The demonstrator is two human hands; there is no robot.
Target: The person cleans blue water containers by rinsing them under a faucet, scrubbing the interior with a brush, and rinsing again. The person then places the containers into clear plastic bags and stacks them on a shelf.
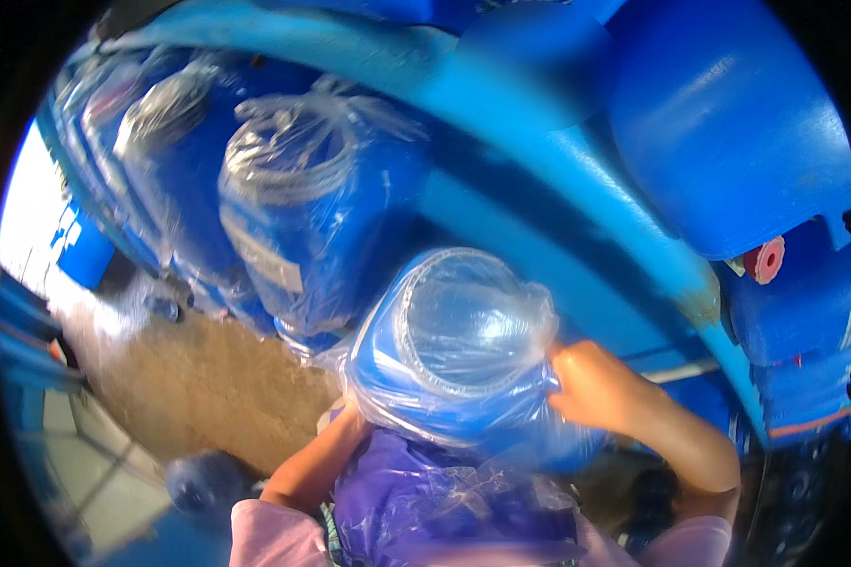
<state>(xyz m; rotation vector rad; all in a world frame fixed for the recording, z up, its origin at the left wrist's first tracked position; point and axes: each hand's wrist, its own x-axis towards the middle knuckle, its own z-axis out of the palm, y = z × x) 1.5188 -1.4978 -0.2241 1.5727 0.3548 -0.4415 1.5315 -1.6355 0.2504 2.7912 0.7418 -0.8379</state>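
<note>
In front of me a blue plastic container [373, 364] leans within a clear plastic bag [501, 397]. Its wide round top [468, 317] is pale and shiny under the film. My right hand [581, 386] is closed on gathered film at the right side of the top. On the left, my left hand [350, 414] is against the lower side of the bagged container; its fingers are hidden by plastic. Just beyond, another blue container [350, 250] stands in a clear bag with its neck knotted on top.
More bagged blue containers [184, 170] line up at the far left. A light-blue rail [558, 123] curves behind them. Large blue drums [728, 123] rise at the right, near a pink roll end [771, 261]. Brown floor [189, 369] lies at left, with a dark round object [203, 482].
</note>
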